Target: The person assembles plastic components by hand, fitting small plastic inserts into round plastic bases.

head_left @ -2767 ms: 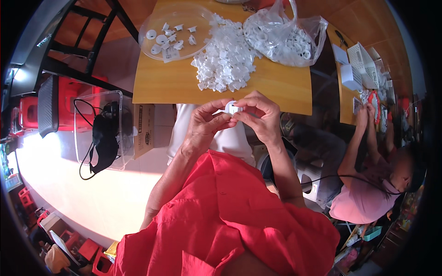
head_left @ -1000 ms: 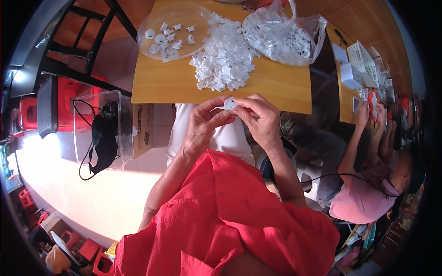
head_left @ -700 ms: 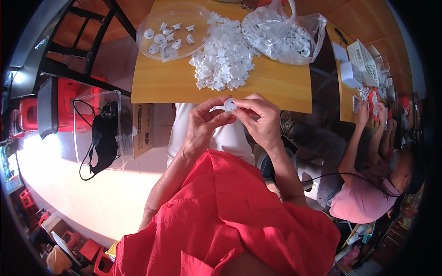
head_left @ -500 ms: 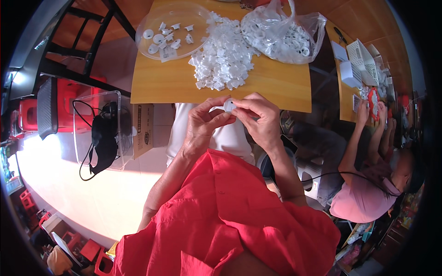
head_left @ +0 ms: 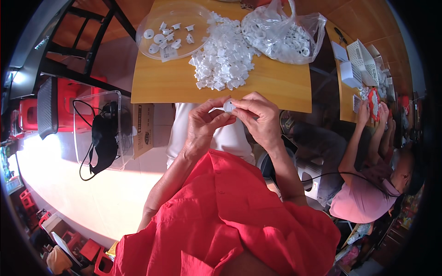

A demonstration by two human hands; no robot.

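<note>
Between my two hands, just in front of the table's near edge, is a small round white plastic piece [head_left: 229, 106]. My left hand [head_left: 205, 117] pinches it from the left with thumb and forefinger. From the other side, the fingertips of my right hand [head_left: 258, 115] are closed on it too. Beyond my hands, a heap of small white plastic parts [head_left: 221, 64] lies on the wooden table [head_left: 276, 92]. A clear round tray [head_left: 195, 14] to the left of the heap holds several round white pieces [head_left: 159, 38].
A clear plastic bag [head_left: 281, 37] full of white ring-shaped parts stands at the back right. At the far right, a person [head_left: 363, 198] in pink works at another table with white baskets [head_left: 361, 57]. A clear bin [head_left: 99, 138] with black items stands left of my legs.
Almost nothing differs. Both hands keep their hold on the white piece, with only slight finger movement.
</note>
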